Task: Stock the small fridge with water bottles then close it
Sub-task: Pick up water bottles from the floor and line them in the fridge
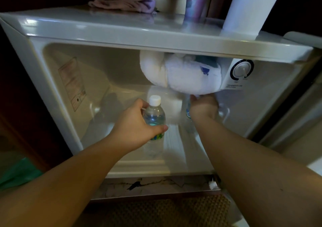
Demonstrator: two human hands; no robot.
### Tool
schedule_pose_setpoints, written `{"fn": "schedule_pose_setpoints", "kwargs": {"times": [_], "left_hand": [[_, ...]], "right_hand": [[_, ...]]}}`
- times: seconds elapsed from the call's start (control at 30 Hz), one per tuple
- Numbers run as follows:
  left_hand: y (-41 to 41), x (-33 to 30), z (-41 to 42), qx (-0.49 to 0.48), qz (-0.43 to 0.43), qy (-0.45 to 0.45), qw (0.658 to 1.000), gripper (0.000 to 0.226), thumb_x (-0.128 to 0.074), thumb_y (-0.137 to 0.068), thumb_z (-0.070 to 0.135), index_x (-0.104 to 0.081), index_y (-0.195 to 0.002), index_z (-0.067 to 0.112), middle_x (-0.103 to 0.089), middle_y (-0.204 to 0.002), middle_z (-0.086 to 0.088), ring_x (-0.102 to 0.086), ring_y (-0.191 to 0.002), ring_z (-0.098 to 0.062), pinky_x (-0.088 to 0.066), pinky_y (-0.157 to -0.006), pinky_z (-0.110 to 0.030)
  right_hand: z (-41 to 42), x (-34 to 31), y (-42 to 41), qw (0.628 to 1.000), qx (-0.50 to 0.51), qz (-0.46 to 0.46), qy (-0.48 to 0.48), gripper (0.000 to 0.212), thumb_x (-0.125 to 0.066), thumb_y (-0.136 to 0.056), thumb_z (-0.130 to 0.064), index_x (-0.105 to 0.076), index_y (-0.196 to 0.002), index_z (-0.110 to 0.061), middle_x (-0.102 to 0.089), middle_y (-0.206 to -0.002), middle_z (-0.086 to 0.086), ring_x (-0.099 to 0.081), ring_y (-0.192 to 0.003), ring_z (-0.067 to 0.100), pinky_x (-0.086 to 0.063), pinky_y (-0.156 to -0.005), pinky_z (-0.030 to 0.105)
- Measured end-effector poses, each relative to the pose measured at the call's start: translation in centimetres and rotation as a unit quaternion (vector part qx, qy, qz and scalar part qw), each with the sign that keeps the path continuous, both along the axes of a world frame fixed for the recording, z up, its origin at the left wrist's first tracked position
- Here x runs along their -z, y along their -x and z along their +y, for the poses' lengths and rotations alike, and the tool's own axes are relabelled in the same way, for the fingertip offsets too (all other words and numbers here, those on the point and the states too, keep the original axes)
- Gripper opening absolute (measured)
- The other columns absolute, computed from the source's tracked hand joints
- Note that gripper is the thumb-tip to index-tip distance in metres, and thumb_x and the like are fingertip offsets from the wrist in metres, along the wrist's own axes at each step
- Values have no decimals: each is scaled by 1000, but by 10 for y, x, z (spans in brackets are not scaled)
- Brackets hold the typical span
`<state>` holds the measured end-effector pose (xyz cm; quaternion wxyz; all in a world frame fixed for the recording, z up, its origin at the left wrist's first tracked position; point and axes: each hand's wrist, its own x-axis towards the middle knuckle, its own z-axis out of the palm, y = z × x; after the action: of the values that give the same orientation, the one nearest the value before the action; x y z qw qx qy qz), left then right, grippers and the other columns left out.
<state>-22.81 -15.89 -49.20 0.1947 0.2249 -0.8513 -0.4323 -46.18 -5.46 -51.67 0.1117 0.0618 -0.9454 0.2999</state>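
Observation:
The small white fridge [52, 91] stands open in front of me, its inside lit. My left hand [137, 124] is wrapped around a clear water bottle [155, 115] with a white cap, held upright inside the lower compartment. My right hand [203, 106] reaches deeper to the right and grips a second bottle [187, 110]; this one is blurred and mostly hidden by the hand, with only a bit of blue label showing.
A thick lump of frost [179, 75] bulges from the freezer box just above my right hand. A temperature dial [242, 70] sits to its right. The open door [296, 115] is at the right. On the fridge top stand a cloth [122, 3], a tumbler [196, 2] and a paper roll [250, 7].

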Motion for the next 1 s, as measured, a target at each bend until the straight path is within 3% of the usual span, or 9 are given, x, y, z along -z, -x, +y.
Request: {"fn": "schedule_pose_setpoints", "kwargs": {"times": [0.17, 0.3, 0.37, 0.47, 0.63, 0.73, 0.87, 0.93, 1.0], "left_hand": [[7, 10, 5, -5, -3, -9, 1000, 68, -95, -59, 49, -54, -111, 32, -64, -104, 13, -64, -95, -7, -57, -85, -34], [8, 17, 7, 1, -9, -4, 1000, 63, -95, -60, 48, -52, -104, 35, -65, -102, 13, -65, -92, -7, -52, -74, -23], [9, 18, 8, 2, -8, -3, 1000, 64, -95, -62, 47, -52, -108, 33, -63, -102, 14, -63, -91, -5, -46, -69, -18], [14, 20, 9, 0, -5, -6, 1000, 67, -94, -65, 46, -51, -114, 30, -61, -103, 15, -61, -90, -4, -43, -66, -15], [44, 27, 12, -12, 11, -4, 1000, 69, -95, -63, 43, -51, -115, 29, -62, -101, 15, -63, -90, -6, -50, -72, -23], [66, 30, 16, -18, 12, 1, 1000, 67, -95, -63, 39, -54, -114, 24, -62, -95, 14, -64, -85, -7, -52, -69, -24], [92, 35, 21, 7, 8, 9, 1000, 65, -94, -67, 38, -51, -114, 24, -58, -90, 16, -62, -80, -5, -44, -59, -13], [103, 40, 25, 16, 9, 7, 1000, 62, -93, -69, 34, -50, -112, 22, -59, -88, 13, -61, -76, -2, -45, -53, -8], [115, 44, 29, 12, 14, 2, 1000, 57, -93, -70, 30, -51, -108, 21, -61, -86, 12, -59, -71, 3, -44, -52, -5]], "right_hand": [[4, 5, -1, 999, 18, 12, -39, 38, -46, -105, -39, -66, -113, -7, -69, -118, 16, -67, -113, 33, -41, -77, 34], [13, 12, -7, 999, 20, 24, 28, 39, -47, -99, -34, -64, -115, -3, -67, -114, 17, -65, -111, 32, -48, -97, 37], [19, 18, -14, 997, 23, 34, 67, 39, -47, -94, -39, -61, -111, -7, -67, -108, 14, -65, -103, 30, -48, -96, 39], [25, 14, -25, 995, 25, -5, 101, 35, -56, -99, -30, -57, -124, -5, -64, -127, 17, -60, -119, 35, -48, -99, 38], [39, 14, -57, 990, 8, -31, 139, 48, -65, -94, -28, -53, -138, -13, -61, -135, 15, -60, -120, 39, -54, -95, 47], [52, 30, -86, 995, -69, -68, 18, 42, -58, -95, -30, -55, -133, -15, -62, -123, 11, -62, -111, 33, -54, -90, 43], [80, 56, -117, 959, -195, -143, -146, 41, -48, -98, -38, -52, -136, -24, -55, -134, 2, -52, -125, 27, -45, -101, 42], [87, 73, -123, 918, -259, -192, -229, 49, -40, -100, -48, -41, -144, -27, -39, -153, 6, -34, -145, 36, -34, -114, 54], [89, 93, -129, 876, -313, -216, -296, 64, -32, -102, -58, -15, -159, -32, -1, -171, 8, 1, -156, 43, -12, -121, 65]]}}
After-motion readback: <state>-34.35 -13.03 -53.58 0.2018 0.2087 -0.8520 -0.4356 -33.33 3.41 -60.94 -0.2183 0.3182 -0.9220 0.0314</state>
